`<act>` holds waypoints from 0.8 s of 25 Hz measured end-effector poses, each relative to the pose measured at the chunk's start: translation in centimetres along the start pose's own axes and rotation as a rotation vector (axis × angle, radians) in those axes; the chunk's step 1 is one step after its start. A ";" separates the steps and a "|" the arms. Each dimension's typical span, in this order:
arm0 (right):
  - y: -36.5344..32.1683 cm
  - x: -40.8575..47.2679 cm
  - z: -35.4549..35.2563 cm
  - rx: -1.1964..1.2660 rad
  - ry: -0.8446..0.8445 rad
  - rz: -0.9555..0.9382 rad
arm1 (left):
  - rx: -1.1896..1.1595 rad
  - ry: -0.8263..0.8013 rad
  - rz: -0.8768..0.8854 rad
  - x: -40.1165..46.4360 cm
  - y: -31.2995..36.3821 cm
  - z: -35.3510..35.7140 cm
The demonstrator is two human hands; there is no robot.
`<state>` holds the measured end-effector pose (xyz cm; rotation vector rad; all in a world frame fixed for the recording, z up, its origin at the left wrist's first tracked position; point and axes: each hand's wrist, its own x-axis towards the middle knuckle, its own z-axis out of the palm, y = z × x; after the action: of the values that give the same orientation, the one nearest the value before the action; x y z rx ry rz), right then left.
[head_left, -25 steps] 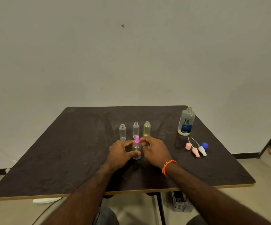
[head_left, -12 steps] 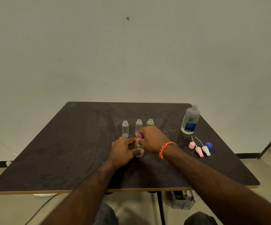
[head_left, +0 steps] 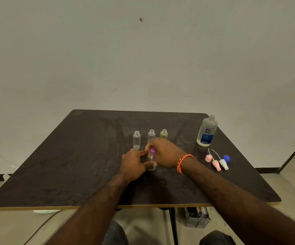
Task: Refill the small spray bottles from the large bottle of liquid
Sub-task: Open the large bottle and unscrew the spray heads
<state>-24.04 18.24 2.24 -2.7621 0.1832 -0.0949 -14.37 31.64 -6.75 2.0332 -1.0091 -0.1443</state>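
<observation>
Dark and scuffed, the bench (head_left: 72,165) stands against a plain pale wall, its near edge trimmed in light wood. Below that edge, on the floor, sits a small grey basket (head_left: 197,217).

Nearest on the bench top, both hands meet around one small clear spray bottle (head_left: 151,162) standing upright at the middle. The left hand (head_left: 134,165) grips its body, thumb across the lower part and fingers curled behind. The right hand (head_left: 164,152), with an orange thread band (head_left: 183,160) at the wrist, curls over the top and pinches the purple spray cap (head_left: 152,149).

To the right, well apart from the hands, lie loose spray tops: two pink ones (head_left: 212,160), a white one (head_left: 223,164) and a blue cap (head_left: 226,157), thin dip tubes pointing away.

Just behind the hands stand three small bottles without caps in a row: a clear one (head_left: 136,140), a second clear one (head_left: 151,134) partly hidden by the right hand, and a yellowish one (head_left: 163,133).

Farther right, near the bench's far corner, the large bottle (head_left: 207,132) stands upright, uncapped, with a blue label and liquid inside.
</observation>
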 end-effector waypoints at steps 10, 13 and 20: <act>0.8 -0.1 0.7 -0.031 0.068 0.053 | -0.002 -0.011 -0.004 0.0 0.0 0.0; 0.6 -0.4 0.4 0.028 0.083 0.016 | 0.002 -0.011 -0.001 0.1 0.2 0.0; 1.1 -0.1 0.8 0.001 0.120 0.082 | 0.013 -0.002 -0.007 -0.1 0.2 0.0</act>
<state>-24.24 17.48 1.08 -2.7449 0.3278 -0.2398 -14.52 31.61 -6.63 2.0486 -1.0066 -0.1439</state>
